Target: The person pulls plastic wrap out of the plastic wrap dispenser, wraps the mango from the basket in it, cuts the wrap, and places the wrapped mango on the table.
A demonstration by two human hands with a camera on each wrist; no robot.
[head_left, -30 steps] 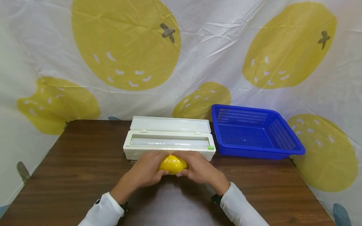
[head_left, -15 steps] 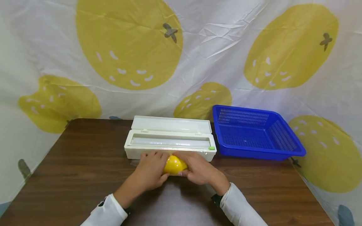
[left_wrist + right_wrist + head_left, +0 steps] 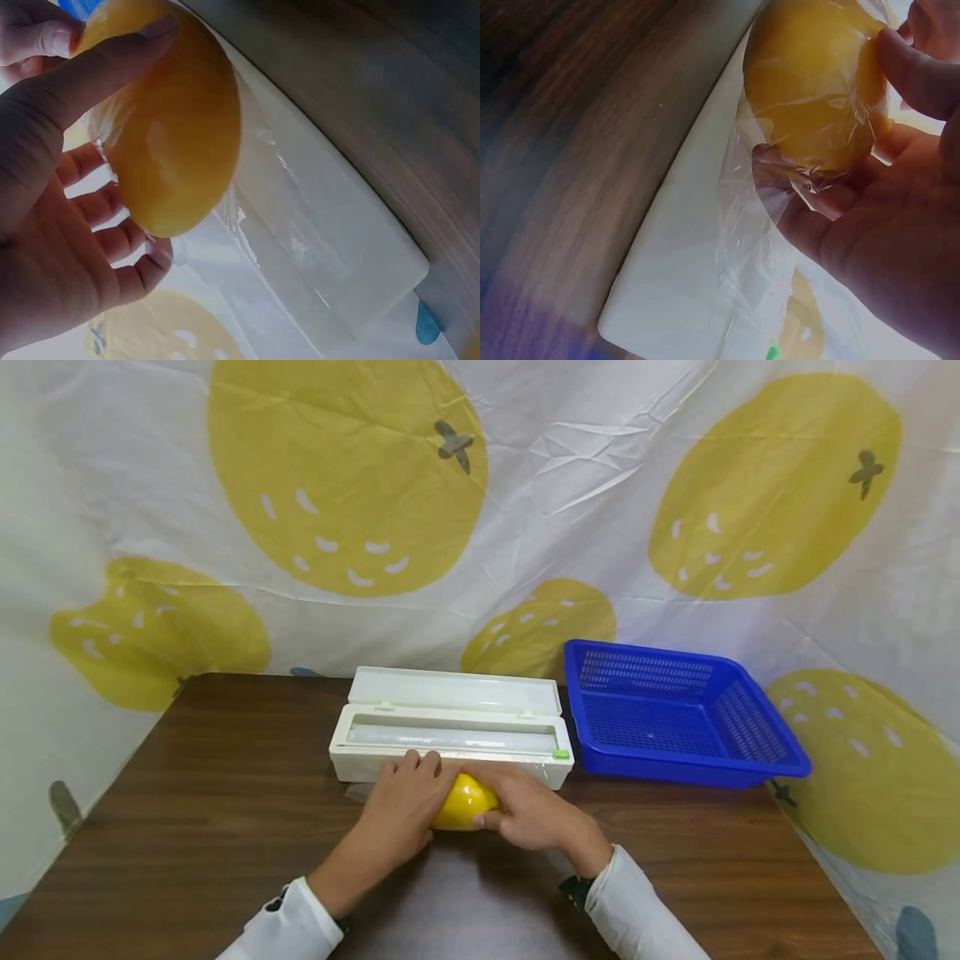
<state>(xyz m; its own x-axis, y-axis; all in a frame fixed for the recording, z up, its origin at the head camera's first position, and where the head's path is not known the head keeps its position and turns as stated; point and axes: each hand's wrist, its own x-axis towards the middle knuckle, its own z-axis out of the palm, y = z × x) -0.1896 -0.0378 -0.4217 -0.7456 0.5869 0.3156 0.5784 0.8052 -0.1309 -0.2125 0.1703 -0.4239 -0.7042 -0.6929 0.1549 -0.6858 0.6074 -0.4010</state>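
1. The oval yellow fruit [image 3: 465,802] sits between both palms, just in front of the cling film dispenser [image 3: 352,767].
2. The left hand [image 3: 401,797] grasps it, thumb laid across the fruit and fingers bent behind it.
3. The right hand [image 3: 528,810] grasps the other side, thumb pressed on the skin, fingers curled round the far side.
4. Done, by the look of it: clear cling film [image 3: 739,240] covers part of the fruit, creased near the right thumb.
5. Left, I judge: a loose stretch beyond the right fingers lies over the dispenser and is not gathered in. It seems uncut, though the join is hidden behind the hands.
6. Beyond both hands, the lid [image 3: 453,692] is tipped back and the film roll [image 3: 457,738] shows; the green slider [image 3: 561,754] is at the right-hand end.
7. The blue basket [image 3: 660,766], out beyond the right hand, has no fruit in it.
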